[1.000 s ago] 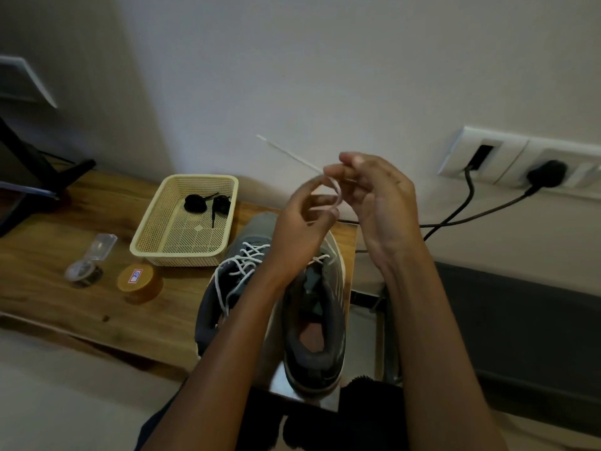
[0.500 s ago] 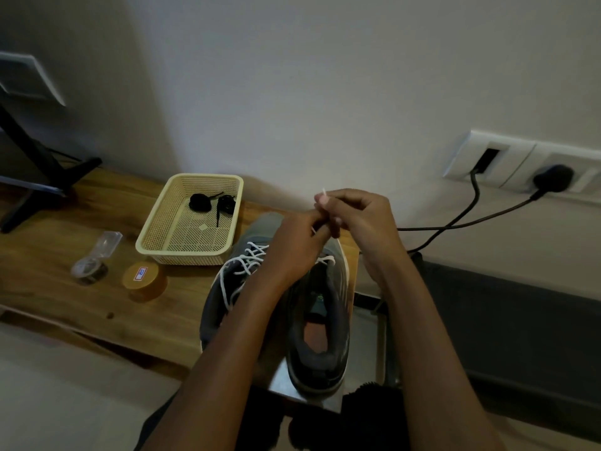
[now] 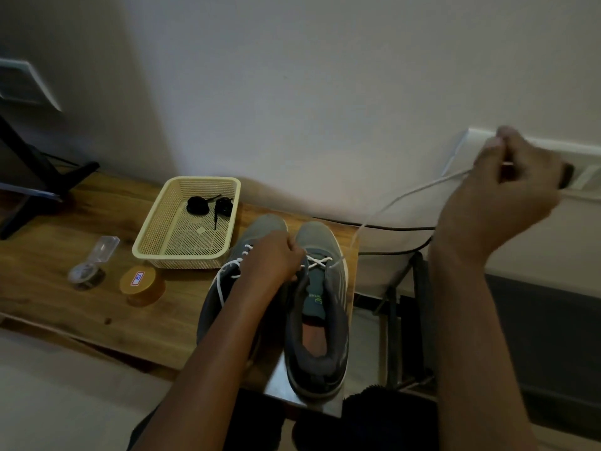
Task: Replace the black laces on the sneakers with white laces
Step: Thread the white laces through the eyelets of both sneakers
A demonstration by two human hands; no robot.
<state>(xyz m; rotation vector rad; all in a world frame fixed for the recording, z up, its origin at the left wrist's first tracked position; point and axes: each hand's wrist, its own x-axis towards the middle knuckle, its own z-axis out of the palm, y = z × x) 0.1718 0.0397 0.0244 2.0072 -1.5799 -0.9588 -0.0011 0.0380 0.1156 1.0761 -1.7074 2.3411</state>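
**Tabletop** (image 3: 81,320): wood, against a pale wall.

**Left sneaker** (image 3: 265,224): grey, at the right end of the tabletop, toe to the far side. White lacing shows on it, partly hidden by the left forearm.

**Right sneaker** (image 3: 322,242): grey, touching the left sneaker's right side, toe to the far side. A few white crossings sit low on the tongue, and the upper part is unlaced.

**Lace** (image 3: 406,193): white. One strand rises from the right sneaker's far right side, up and right to the right hand.

**Left hand** (image 3: 273,258): rests over both sneakers. Its grip is narrow, with fingers curled onto the lace at the right sneaker's crossings.

**Right hand** (image 3: 500,203): raised well right of the sneakers, before the socket (image 3: 468,141). Its grip is narrow, pinching the lace end between thumb and fingers.

**Basket** (image 3: 153,236): cream mesh, just far-left of the sneakers.

**Black laces** (image 3: 196,205): two small bundles at the far end of the basket.

**Jar** (image 3: 140,281): round and tan, near the basket.

**Tape** (image 3: 86,271): clear dispenser, left of the jar.

**Cable** (image 3: 390,227): black, behind the tabletop's right end.
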